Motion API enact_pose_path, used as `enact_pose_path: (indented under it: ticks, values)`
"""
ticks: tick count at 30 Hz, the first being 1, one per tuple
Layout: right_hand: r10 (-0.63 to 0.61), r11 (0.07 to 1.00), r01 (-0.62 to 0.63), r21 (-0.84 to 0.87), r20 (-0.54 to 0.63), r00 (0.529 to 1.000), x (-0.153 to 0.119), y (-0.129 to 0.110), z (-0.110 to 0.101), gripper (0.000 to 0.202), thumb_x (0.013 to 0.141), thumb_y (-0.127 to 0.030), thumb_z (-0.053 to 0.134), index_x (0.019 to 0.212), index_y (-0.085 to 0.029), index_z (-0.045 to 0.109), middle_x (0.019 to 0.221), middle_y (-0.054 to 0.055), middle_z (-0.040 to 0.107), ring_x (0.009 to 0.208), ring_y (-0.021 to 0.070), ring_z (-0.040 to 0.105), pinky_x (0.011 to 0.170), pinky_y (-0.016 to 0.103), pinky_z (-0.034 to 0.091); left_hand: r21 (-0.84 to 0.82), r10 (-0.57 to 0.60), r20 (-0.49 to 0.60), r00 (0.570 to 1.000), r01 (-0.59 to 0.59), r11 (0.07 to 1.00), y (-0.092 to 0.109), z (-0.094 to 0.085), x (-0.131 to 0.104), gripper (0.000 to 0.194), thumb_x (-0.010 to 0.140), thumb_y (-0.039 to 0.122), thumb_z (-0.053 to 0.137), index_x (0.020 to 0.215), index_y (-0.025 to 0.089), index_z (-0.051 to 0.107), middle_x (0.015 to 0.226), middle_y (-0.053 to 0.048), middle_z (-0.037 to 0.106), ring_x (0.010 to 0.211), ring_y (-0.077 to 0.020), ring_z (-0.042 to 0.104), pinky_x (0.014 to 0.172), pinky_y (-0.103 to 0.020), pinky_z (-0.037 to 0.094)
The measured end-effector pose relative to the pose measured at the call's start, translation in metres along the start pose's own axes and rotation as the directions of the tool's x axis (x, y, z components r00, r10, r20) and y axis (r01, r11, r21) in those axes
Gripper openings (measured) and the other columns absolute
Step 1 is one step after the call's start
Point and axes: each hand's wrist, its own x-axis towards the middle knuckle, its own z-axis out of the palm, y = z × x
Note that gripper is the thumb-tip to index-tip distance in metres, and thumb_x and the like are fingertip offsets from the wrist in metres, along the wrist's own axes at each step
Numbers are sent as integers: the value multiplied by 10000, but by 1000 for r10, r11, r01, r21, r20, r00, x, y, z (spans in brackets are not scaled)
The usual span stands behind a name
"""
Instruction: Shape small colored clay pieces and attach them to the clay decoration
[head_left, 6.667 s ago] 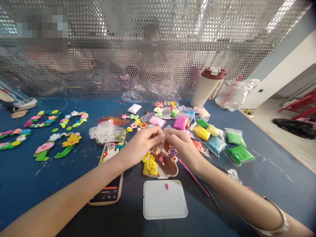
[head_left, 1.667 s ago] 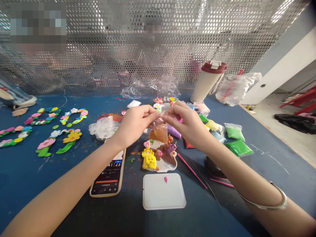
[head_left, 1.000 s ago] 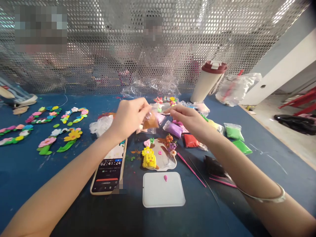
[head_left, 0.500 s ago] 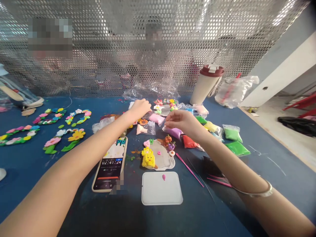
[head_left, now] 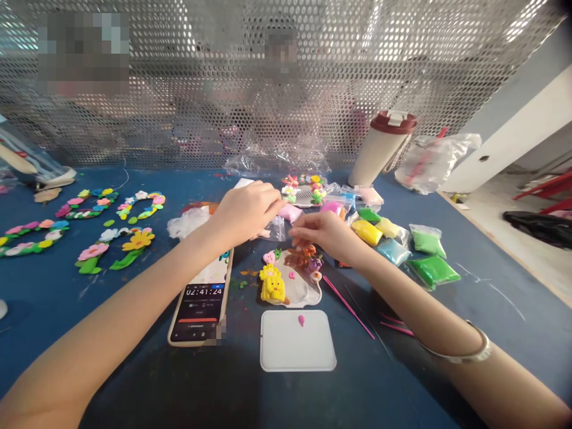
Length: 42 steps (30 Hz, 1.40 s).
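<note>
My left hand (head_left: 250,208) reaches over the middle of the table with its fingers curled together; what it holds, if anything, is hidden. Close on its right, my right hand (head_left: 325,235) has thumb and fingers drawn together above the top of a decorated clay plaque (head_left: 298,291). Nothing in that pinch can be made out. A yellow clay figure with a face (head_left: 273,287) is on the plaque's left side, with small clay flowers on the right. Nearer me lies a white board (head_left: 297,351) bearing a pink clay drop (head_left: 301,320). A pink clay packet (head_left: 290,213) shows between the hands.
A phone with a timer (head_left: 196,322) lies under my left forearm. Pink tools (head_left: 348,307) and several clay packets (head_left: 433,269) are on the right. Clay-flower rings (head_left: 140,205) lie left. A tumbler (head_left: 379,152) stands before the perforated metal screen (head_left: 179,137).
My left hand has come back toward me and to the right, nearer my right hand. The right hand has lowered slightly over the plaque's top edge. The camera view has shifted a little.
</note>
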Motion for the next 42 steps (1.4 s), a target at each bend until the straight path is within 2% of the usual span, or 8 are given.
enact_pose_path:
  ticks: [2,5,12,18,22,27,32,42]
  values:
    - [-10,999,10,-52,1,1000,-1,-2,3,181,819,-294,570,696,-176,632,671,24,684,617,143,629,600,270,484,-26,-18,-27,999,18,999,2,-4,-12,297,976,278,406,871,170,662,943,-54,704,937,-187,633,705,-276,456]
    - [-42,988,45,-151,18,999,-3,-4,7,78,769,-175,598,751,-184,673,730,16,700,679,155,642,635,272,477,-56,-21,-33,999,19,998,3,-4,-23,291,963,259,423,836,168,668,880,-43,712,868,-176,650,673,-273,447]
    - [-66,947,79,-312,51,997,1,0,16,176,752,-94,598,772,-202,735,827,40,749,767,191,671,701,297,482,-41,-9,-33,999,8,999,1,-4,-32,296,950,234,426,801,164,672,824,-49,715,836,-189,659,632,-288,425]
    - [-38,929,28,-368,-19,999,0,1,17,157,776,-125,614,826,-179,753,793,51,754,749,206,682,686,299,473,44,4,-71,997,-1,999,3,-5,-35,306,947,231,414,769,160,652,770,-54,696,805,-210,661,578,-306,388]
    - [-31,925,13,-380,-41,999,0,1,20,143,771,-126,625,737,-198,744,729,22,733,683,175,660,649,275,463,72,11,-90,996,-4,997,5,-6,-35,305,945,235,413,772,168,655,775,-49,705,790,-203,662,577,-305,389]
    - [-59,918,24,-397,-76,995,1,3,23,141,747,-117,653,705,-208,752,798,32,722,804,195,648,736,287,469,82,-4,-93,996,12,997,5,-6,-35,315,948,247,400,778,174,655,776,-52,707,788,-201,665,550,-299,383]
    - [-67,915,18,-404,-108,992,2,7,25,133,747,-137,670,720,-221,770,813,33,723,812,195,637,753,298,476,96,-4,-83,997,12,995,6,-6,-35,318,945,251,406,753,179,649,741,-44,693,730,-188,655,528,-294,361]
    - [-73,866,63,-496,-1,997,4,11,22,148,750,-141,676,716,-232,787,842,47,728,838,222,617,733,336,447,123,6,-72,997,3,992,6,-9,-36,339,945,244,386,739,171,646,725,-54,688,718,-200,658,523,-307,352]
